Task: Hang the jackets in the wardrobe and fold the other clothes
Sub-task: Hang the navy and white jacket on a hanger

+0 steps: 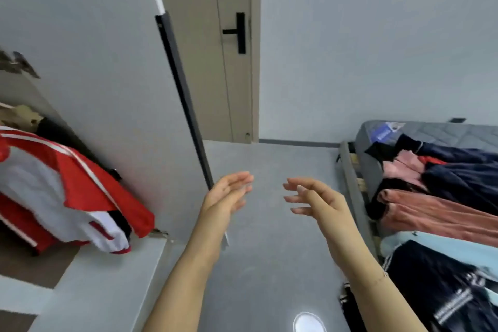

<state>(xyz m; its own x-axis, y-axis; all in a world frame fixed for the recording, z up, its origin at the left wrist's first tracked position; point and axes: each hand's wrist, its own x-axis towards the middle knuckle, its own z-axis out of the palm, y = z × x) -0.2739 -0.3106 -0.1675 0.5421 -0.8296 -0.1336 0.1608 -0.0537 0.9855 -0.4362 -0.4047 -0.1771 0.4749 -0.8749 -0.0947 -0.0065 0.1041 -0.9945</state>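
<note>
Above the grey floor (269, 264), between wardrobe and bed, your two bare hands hang in mid-air with nothing in them; your left hand (226, 194) shows its palm with the fingers nearly straight and close together; your right hand (315, 197) faces it a little apart, fingers spread and loosely bent, holding nothing. At the left edge of the view a red and white jacket (67, 197) hangs inside the open wardrobe (102, 286), its hem spilling out over the lower front edge; a dark garment sits just behind it, too hidden to tell more. The wardrobe door (107, 62) stands open beside your left forearm, its black edge strip running down to your wrist. Along the right edge, the other clothes lie heaped on the bed (431, 132): a navy jacket (458, 170) near the head end, a pink garment (401, 167) tucked against it, a rust-coloured garment (436, 215) stretched across the near edge, and a black printed top (436, 286) closest to you. A beige door (215, 62) with a black handle stands shut ahead.
</note>
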